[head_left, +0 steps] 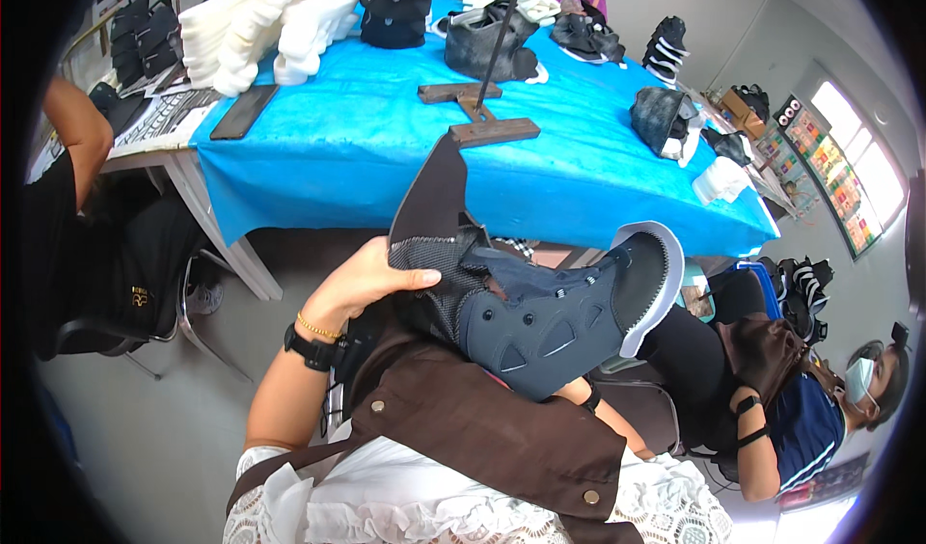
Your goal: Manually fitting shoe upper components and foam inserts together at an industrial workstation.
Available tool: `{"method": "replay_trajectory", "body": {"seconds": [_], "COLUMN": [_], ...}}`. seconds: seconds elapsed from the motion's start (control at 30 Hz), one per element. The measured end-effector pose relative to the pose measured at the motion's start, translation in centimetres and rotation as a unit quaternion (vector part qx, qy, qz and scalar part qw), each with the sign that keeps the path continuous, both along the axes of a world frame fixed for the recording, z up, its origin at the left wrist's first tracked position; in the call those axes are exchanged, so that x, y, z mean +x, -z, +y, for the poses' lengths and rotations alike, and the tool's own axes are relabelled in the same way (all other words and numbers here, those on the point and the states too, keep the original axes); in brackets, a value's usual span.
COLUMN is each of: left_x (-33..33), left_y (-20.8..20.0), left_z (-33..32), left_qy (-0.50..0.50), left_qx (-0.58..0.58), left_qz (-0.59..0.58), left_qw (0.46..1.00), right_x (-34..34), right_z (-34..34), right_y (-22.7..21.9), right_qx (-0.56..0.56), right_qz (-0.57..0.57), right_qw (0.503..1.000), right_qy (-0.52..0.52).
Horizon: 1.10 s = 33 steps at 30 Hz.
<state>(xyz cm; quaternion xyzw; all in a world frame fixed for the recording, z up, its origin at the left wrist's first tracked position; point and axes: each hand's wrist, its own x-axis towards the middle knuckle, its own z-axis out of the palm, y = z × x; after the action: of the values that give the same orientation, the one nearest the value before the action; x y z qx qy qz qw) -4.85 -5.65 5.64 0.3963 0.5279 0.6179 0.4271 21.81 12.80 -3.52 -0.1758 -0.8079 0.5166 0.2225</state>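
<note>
A dark sewn piece (545,337) hangs over my lap in front of the table. It has a moulded grey panel with triangular openings and round holes, some mesh fabric, and a curved end rimmed in light grey. My left hand (371,279) grips its left end, thumb over the mesh and fingers behind. From that end a stiff dark flap (431,192) stands up toward the table. My right hand (576,390) is behind the lower edge of the piece. Only a small part of it shows near the wristband, and its fingers are hidden.
A blue-covered table (338,173) stands ahead, bearing a metal stand with an upright rod (490,71), stacked white foam pieces (260,28), black stacks (396,9) and dark sewn pieces (666,120). People sit close on the left and right (810,419); another is across the table.
</note>
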Motion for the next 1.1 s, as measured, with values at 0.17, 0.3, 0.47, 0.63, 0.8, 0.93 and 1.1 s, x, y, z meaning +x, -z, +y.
{"method": "replay_trajectory", "body": {"seconds": [0.17,0.3,0.47,0.63,0.8,0.93,1.1], "left_x": [0.2,0.8,0.1,-1.2,-0.3,-0.3,-2.0], "left_y": [0.8,0.1,0.0,1.2,2.7,3.3,4.4], "left_z": [-1.7,-1.6,-2.8,-3.4,-2.2,-2.8,-3.7], "left_qy": [0.018,0.002,0.011,0.029,-0.018,-0.129,-0.444], "left_qx": [0.055,0.050,-0.018,0.017,0.047,0.065,0.117], "left_qz": [-0.114,-0.050,-0.051,0.027,-0.025,-0.017,0.041], "left_qw": [0.992,0.997,0.998,0.999,0.998,0.989,0.887], "right_x": [-0.3,0.5,0.1,0.2,0.3,-0.1,0.2], "right_z": [-0.2,-0.2,-0.2,0.1,0.3,0.2,0.3], "right_y": [0.8,0.3,1.0,0.6,1.3,1.3,1.5], "right_qx": [-0.011,-0.004,-0.007,0.006,0.009,0.007,0.014], "right_qz": [0.000,0.002,0.000,0.003,-0.008,-0.007,-0.009], "right_qw": [1.000,1.000,1.000,1.000,0.999,0.999,0.999], "right_qy": [-0.008,0.010,0.004,0.019,0.035,0.030,0.044]}}
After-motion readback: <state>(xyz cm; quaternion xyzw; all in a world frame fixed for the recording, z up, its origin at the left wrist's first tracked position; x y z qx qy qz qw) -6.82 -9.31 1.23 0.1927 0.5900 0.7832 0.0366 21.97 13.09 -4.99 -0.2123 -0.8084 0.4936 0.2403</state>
